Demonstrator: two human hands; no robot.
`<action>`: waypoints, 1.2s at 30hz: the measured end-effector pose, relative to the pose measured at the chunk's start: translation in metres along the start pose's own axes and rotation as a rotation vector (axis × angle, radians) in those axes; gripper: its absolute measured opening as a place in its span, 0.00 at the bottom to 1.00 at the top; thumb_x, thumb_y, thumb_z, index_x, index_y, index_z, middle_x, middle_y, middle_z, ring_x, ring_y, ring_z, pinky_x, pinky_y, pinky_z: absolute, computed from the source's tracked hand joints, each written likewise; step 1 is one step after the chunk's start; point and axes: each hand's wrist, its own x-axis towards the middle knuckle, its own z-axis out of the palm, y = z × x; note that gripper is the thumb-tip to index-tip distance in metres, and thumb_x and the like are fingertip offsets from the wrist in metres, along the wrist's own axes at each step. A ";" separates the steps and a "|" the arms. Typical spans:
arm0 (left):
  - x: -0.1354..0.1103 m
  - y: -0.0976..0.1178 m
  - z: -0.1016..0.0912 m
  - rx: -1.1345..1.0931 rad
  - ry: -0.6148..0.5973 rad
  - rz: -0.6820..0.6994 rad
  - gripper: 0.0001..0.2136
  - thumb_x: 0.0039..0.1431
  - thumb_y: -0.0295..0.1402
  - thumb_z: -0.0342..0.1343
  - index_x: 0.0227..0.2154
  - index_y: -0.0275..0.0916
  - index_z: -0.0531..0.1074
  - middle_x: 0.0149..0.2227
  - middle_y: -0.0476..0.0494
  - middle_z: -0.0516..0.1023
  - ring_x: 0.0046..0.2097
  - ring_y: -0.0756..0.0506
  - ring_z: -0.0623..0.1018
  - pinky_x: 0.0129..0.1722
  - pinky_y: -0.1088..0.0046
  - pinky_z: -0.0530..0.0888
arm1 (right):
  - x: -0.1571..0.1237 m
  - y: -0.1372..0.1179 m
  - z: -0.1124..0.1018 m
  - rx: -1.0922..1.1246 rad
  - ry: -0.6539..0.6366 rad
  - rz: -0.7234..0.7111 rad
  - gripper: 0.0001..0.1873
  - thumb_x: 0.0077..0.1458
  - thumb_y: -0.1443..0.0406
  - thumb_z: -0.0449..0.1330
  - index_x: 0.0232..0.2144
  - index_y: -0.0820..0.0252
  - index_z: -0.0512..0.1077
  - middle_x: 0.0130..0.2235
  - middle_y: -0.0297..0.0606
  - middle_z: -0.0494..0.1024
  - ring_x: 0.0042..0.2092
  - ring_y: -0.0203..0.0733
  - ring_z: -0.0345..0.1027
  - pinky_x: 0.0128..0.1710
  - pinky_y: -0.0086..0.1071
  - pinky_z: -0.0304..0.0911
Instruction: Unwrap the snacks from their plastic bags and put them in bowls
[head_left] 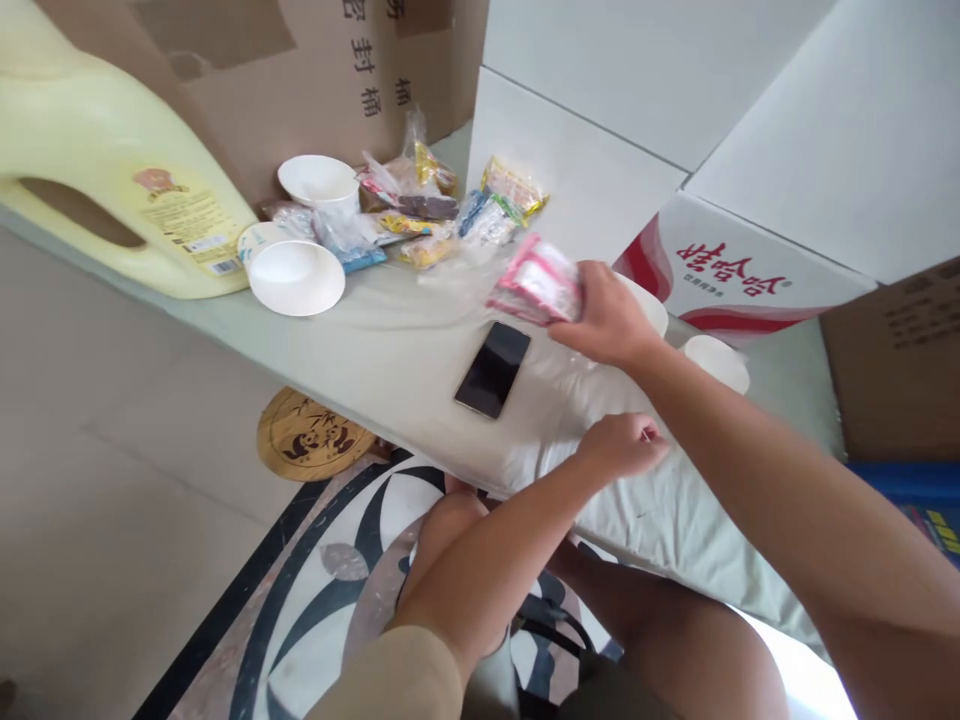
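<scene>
My right hand [611,318] is closed around a pink-and-white snack packet [536,280], holding it above the covered table. The packet is slightly blurred. Lower down, my left hand [621,445] is curled into a fist close over the plastic sheet [547,440], and no object shows in it. A black phone [493,370] lies flat on the sheet, left of both hands. Behind my right hand a white bowl [651,305] is partly hidden. Another white round piece [716,362] lies beyond my right forearm, its lower part covered by it.
Several wrapped snacks [427,225] are heaped at the back, beside white bowls [296,278]. A big yellow jug [112,150] stands at left. White cartons [585,160] and a brown box [315,80] wall the rear. Below the front edge is a wooden stool [311,435].
</scene>
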 end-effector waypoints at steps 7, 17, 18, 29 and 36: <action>0.019 -0.002 -0.011 -0.633 0.064 -0.018 0.09 0.54 0.39 0.59 0.34 0.40 0.74 0.36 0.44 0.80 0.46 0.43 0.78 0.48 0.66 0.71 | -0.141 0.077 -0.041 0.174 0.299 0.575 0.24 0.40 0.56 0.61 0.41 0.57 0.64 0.35 0.37 0.69 0.37 0.47 0.65 0.38 0.44 0.65; 0.028 -0.006 0.032 -0.777 0.040 0.000 0.22 0.41 0.38 0.73 0.40 0.37 0.77 0.37 0.45 0.84 0.39 0.44 0.82 0.45 0.66 0.76 | -0.223 0.097 0.018 0.393 0.242 0.530 0.41 0.48 0.48 0.65 0.60 0.58 0.63 0.57 0.54 0.68 0.58 0.59 0.66 0.55 0.53 0.66; 0.030 -0.004 0.030 -0.790 0.078 -0.013 0.22 0.41 0.37 0.73 0.41 0.38 0.77 0.37 0.46 0.84 0.38 0.44 0.82 0.43 0.67 0.76 | -0.228 0.104 0.016 0.463 0.253 0.512 0.38 0.53 0.48 0.61 0.61 0.57 0.62 0.57 0.53 0.69 0.57 0.56 0.68 0.54 0.52 0.67; 0.028 0.007 0.014 -0.842 0.055 -0.230 0.15 0.49 0.33 0.65 0.41 0.36 0.76 0.34 0.44 0.84 0.34 0.45 0.82 0.38 0.68 0.79 | -0.256 0.140 0.015 0.233 0.299 0.077 0.28 0.55 0.62 0.63 0.59 0.48 0.68 0.66 0.49 0.63 0.67 0.57 0.59 0.61 0.57 0.62; 0.029 0.006 0.020 -0.704 0.093 -0.171 0.14 0.44 0.33 0.68 0.36 0.36 0.75 0.28 0.49 0.81 0.27 0.49 0.78 0.28 0.74 0.74 | -0.239 0.120 0.009 0.184 0.308 -0.114 0.07 0.62 0.63 0.58 0.35 0.51 0.77 0.49 0.41 0.82 0.59 0.52 0.71 0.54 0.48 0.66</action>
